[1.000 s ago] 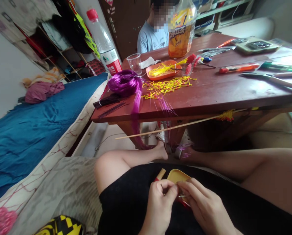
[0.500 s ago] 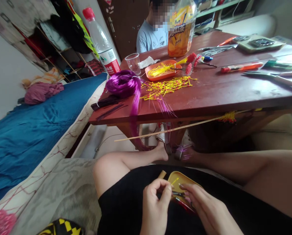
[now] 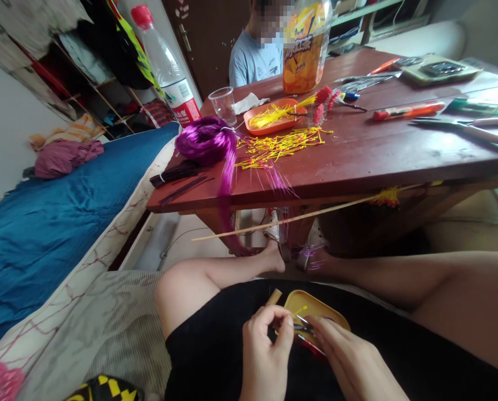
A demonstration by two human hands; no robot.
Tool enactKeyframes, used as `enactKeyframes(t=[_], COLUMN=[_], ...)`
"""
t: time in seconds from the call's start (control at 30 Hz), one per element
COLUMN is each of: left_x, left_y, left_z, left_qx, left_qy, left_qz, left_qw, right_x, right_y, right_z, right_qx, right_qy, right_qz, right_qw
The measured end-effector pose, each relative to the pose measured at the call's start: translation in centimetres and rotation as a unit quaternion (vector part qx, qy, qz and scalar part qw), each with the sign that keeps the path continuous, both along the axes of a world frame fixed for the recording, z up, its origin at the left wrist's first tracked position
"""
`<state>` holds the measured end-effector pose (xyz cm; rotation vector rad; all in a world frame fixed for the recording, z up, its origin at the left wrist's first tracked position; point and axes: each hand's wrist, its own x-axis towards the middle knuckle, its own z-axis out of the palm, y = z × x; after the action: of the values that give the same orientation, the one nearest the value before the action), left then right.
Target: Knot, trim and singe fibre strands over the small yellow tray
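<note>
My left hand is closed in a pinch over my lap, holding a thin yellow stamen-like strand whose tip sticks out beyond the fingertips. Close by on the right, my right hand is closed around small scissors; their blades point toward the left fingertips, while the handles are mostly hidden by the fingers. A yellow tray rests on my lap under both hands. Just beyond my left hand lies a tan stick-like piece. Something red, partly hidden, shows below the scissors.
On the red-brown table lie a purple thread bundle, yellow red-tipped strands, an orange tray and pliers. A thin stick juts out below the table edge. A person sits across, behind a drink bottle.
The scissors' blades have come nearer my left fingertips, with a bright blade now showing beside the yellow strand. My left hand stays almost in place. The whole view has shifted slightly.
</note>
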<state>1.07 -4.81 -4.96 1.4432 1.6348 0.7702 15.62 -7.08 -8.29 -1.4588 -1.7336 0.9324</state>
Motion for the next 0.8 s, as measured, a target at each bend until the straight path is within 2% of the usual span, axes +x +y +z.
enactKeyframes(t=[0.47,0.57,0.63,0.7,0.8], left_x=[0.1,0.2,0.3,0.5,1.0], left_y=[-0.4,-0.3,-0.4,-0.6,-1.0], left_z=[-0.1,-0.1,-0.2,-0.6,-1.2], left_qx=[0.045,0.067,0.09,0.109,0.1], left_qy=[0.024,0.042,0.062,0.077,0.081], left_qz=[-0.001,-0.027,-0.051,-0.066,-0.079], left_qw=[0.999,0.997,0.993,0.989,0.989], right_x=[-0.6,-0.5,-0.5,-0.5,-0.5], right_y=[-0.4,-0.2,0.2,0.6,1.0], right_z=[-0.8,0.1,0.8,1.3,1.0], right_qx=[0.001,-0.035,-0.079,-0.167,-0.328], right_qy=[-0.002,0.038,0.109,0.222,0.385], right_qz=[-0.003,-0.01,-0.016,-0.018,-0.024], right_qw=[1.0,0.999,0.991,0.961,0.862])
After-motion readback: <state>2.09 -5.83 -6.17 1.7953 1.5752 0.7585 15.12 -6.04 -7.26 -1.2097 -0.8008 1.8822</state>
